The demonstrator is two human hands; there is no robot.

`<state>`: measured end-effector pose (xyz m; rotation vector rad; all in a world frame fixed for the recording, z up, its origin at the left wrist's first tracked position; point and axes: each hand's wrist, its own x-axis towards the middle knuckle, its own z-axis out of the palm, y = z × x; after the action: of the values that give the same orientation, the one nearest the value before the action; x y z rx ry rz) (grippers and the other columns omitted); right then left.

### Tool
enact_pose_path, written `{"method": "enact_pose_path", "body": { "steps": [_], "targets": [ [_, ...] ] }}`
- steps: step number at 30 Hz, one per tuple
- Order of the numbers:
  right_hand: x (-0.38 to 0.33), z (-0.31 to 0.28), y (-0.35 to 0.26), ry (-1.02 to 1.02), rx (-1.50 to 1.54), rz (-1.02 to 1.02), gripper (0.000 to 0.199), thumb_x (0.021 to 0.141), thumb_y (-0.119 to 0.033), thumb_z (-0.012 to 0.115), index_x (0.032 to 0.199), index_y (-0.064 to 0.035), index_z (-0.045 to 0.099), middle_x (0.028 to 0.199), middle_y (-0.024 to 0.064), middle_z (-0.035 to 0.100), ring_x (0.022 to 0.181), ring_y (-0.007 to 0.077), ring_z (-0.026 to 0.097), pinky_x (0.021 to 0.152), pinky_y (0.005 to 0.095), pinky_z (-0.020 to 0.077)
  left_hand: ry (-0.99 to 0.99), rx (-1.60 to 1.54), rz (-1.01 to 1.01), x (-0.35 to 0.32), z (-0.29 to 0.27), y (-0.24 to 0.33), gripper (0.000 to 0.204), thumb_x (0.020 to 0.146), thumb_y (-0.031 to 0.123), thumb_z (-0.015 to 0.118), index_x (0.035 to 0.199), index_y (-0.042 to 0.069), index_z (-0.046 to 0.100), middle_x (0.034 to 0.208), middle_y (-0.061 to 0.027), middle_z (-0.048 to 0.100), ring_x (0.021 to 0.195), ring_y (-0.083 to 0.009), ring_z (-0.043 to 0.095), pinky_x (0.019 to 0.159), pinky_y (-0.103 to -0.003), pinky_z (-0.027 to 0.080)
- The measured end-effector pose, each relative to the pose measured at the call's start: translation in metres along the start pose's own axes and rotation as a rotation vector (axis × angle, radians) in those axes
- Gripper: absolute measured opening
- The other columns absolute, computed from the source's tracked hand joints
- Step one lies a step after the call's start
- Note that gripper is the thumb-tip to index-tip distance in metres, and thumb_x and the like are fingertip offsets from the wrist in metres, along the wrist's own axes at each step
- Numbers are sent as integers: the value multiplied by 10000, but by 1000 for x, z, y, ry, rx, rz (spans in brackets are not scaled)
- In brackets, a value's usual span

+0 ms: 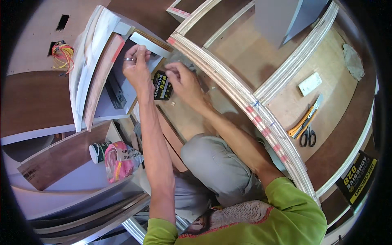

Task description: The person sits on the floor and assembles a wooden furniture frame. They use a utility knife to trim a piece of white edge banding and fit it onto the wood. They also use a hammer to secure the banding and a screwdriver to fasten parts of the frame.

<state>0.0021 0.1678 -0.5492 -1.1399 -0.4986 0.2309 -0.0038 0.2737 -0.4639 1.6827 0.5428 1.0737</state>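
Observation:
My left hand (136, 67), with a ring on one finger, has its fingertips pinched together at the lower edge of a white curved strip (151, 44). Whether the fingers grip the strip or something small in front of it, I cannot make out. To its right my right hand (182, 79) hovers with loosely bent fingers apart and nothing visible in them, slightly blurred. Just below that hand is a black adhesive tin (162, 85) with yellow print. Beside my left hand, a curved panel with a pinkish edge (104, 77) belongs to a white-lined compartment.
A layered curved plywood rim (241, 94) runs along my right. Beyond it lie a yellow utility knife (305, 118), black-handled scissors (308, 138), a white block (310, 84) and a grey rag (353, 62). At left are a pink bag (121, 161), a white-and-green container (98, 152) and loose coloured wires (63, 55).

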Motion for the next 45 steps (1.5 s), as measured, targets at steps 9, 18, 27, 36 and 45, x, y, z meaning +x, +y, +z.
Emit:
{"method": "enact_pose_path", "body": {
  "steps": [9, 18, 27, 36, 45],
  "targets": [
    [63, 20, -45, 207, -170, -524, 259, 823, 9, 528, 1082, 11, 549, 918, 160, 571, 799, 294, 586, 757, 403, 450, 6, -41, 64, 6, 12, 0, 148, 874, 95, 642, 949, -26, 600, 783, -42, 619, 665, -77, 556, 594, -209, 455],
    [99, 46, -45, 280, -225, -492, 222, 782, -6, 568, 1002, 8, 593, 940, 165, 581, 900, 288, 577, 784, 390, 460, 70, -39, 126, 10, 16, -10, 127, 884, 98, 626, 927, -22, 629, 740, -26, 618, 632, -55, 528, 545, -204, 422],
    [130, 28, -47, 77, -176, -263, 95, 743, -88, 640, 810, -23, 655, 817, 134, 628, 778, 288, 609, 737, 401, 476, 139, 9, 124, -2, 31, 1, 130, 878, 84, 627, 948, -26, 627, 790, -47, 645, 676, -70, 556, 579, -218, 449],
    [127, 24, -62, -2, 64, -86, 147, 754, -88, 654, 874, -8, 680, 772, 129, 684, 678, 219, 663, 649, 339, 519, 138, -185, 132, -6, 32, 5, 187, 861, 68, 652, 997, -47, 595, 811, -53, 634, 668, -86, 573, 598, -216, 470],
    [133, 34, -55, -43, 98, -44, 181, 773, -31, 656, 933, 52, 659, 801, 90, 659, 702, 129, 599, 637, 261, 480, 142, -90, 133, -2, 25, 3, 203, 849, 43, 649, 1008, -69, 590, 809, -73, 644, 672, -93, 575, 608, -210, 464]
  ]
}}
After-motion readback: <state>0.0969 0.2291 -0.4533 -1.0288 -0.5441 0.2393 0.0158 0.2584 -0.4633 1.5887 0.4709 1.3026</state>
